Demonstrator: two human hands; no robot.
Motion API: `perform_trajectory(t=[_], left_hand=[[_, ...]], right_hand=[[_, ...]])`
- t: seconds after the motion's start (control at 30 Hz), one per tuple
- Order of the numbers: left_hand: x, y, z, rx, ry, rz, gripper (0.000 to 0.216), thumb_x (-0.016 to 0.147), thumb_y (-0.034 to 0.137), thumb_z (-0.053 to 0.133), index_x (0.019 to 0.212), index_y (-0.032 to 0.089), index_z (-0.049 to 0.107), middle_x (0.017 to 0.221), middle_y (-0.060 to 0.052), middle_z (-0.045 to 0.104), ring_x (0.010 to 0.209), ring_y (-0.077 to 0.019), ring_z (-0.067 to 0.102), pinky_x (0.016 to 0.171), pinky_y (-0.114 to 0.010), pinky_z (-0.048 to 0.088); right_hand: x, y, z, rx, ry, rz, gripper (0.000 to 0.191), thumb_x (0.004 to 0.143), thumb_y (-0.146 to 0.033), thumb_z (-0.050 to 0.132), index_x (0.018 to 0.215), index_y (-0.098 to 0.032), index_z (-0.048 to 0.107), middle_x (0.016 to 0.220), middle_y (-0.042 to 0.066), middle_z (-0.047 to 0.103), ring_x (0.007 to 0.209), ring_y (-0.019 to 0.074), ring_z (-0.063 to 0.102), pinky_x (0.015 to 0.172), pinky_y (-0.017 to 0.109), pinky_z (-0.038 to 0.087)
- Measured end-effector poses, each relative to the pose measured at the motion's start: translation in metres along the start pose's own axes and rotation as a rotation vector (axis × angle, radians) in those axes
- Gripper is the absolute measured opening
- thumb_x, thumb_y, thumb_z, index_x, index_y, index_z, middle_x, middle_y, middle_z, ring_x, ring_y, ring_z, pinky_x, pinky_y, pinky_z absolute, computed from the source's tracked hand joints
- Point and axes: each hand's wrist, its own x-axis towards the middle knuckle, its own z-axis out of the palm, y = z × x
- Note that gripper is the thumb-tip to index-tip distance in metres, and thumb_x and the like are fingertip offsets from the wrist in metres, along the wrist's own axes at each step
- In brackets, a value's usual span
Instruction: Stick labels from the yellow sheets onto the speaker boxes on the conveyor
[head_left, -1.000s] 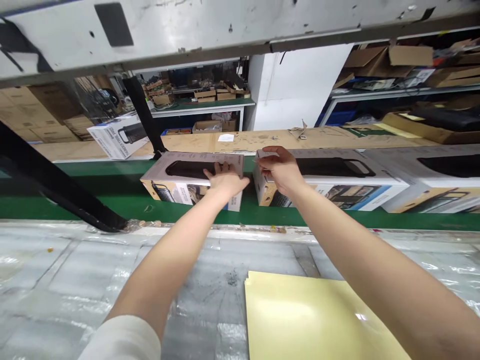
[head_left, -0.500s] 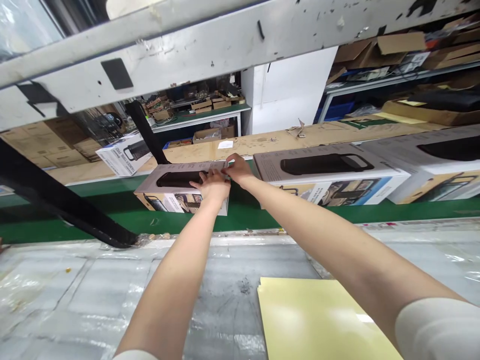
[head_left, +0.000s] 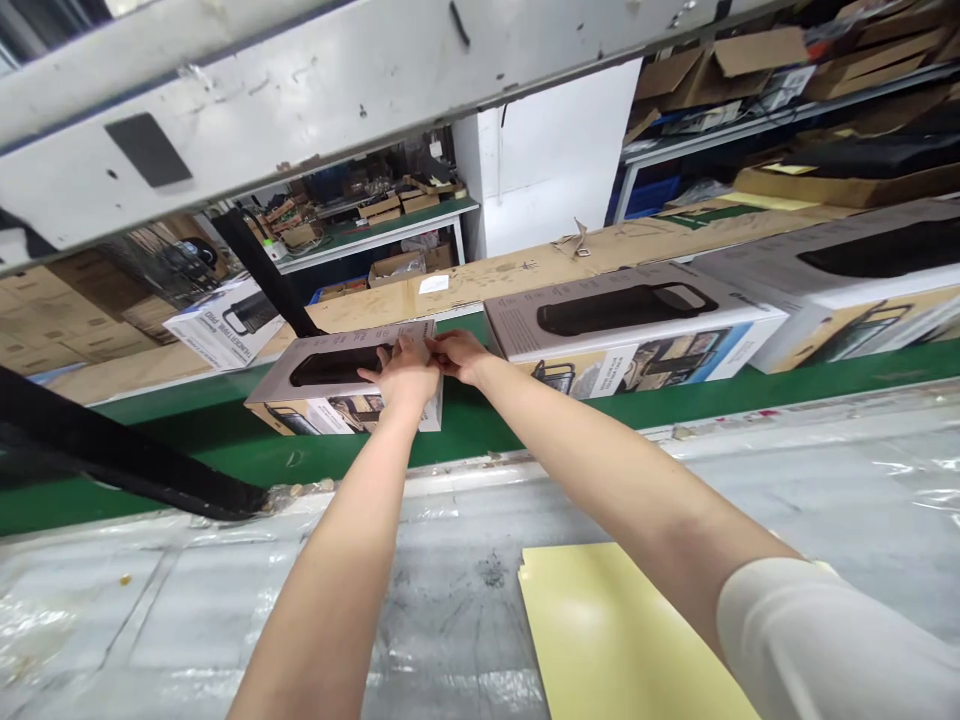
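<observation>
Fingertips of the right hand (head_left: pixel 460 356) bunch at the carton (head_left: pixel 330 384)'s right end, partly hidden by the left hand (head_left: pixel 409 378), so whether they grip anything I cannot tell; the left spreads its fingers over the top, grasping nothing. Lengthwise along the green belt (head_left: pixel 465 412) sits this oblong, smooth printed cardboard carton.

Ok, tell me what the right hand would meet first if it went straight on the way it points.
The right hand would probably meet the right end of the box under the left hand; it looks right at that edge, though depth leaves contact unclear.
</observation>
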Motion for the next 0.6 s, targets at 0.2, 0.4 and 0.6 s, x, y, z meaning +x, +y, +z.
perform_trajectory(t=[0.2, 0.4, 0.6], left_hand=[[0.0, -0.011, -0.003, -0.027, -0.006, 0.101, 0.056, 0.092, 0.032, 0.052, 0.148, 0.04, 0.055, 0.159, 0.001, 0.051, 0.154, -0.0395, 0.033, 0.122, -0.068, 0.028], [0.0, -0.019, -0.013, 0.044, -0.068, 0.211, 0.051, 0.091, 0.028, 0.053, 0.14, 0.042, 0.063, 0.161, 0.006, 0.049, 0.152, -0.0296, 0.039, 0.128, -0.052, 0.027], [0.006, -0.016, -0.018, 0.092, -0.168, 0.183, 0.028, 0.09, 0.036, 0.059, 0.112, 0.04, 0.077, 0.151, 0.002, 0.057, 0.153, -0.0367, 0.034, 0.122, -0.066, 0.03]], right_hand=[[-0.006, 0.015, 0.006, 0.034, -0.029, 0.068, 0.034, 0.102, -0.037, 0.066, 0.13, -0.017, 0.063, 0.127, 0.01, 0.066, 0.104, 0.0225, 0.069, 0.086, 0.042, 0.062], [-0.043, 0.026, 0.001, -0.099, -0.126, 0.15, 0.022, 0.101, -0.033, 0.067, 0.113, -0.014, 0.067, 0.1, 0.004, 0.07, 0.077, 0.0144, 0.067, 0.066, 0.029, 0.059], [-0.137, 0.023, -0.092, -0.283, -0.299, -0.022, 0.019, 0.079, -0.009, 0.085, 0.075, -0.017, 0.068, 0.06, -0.005, 0.06, 0.056, 0.0088, 0.052, 0.05, 0.02, 0.034]])
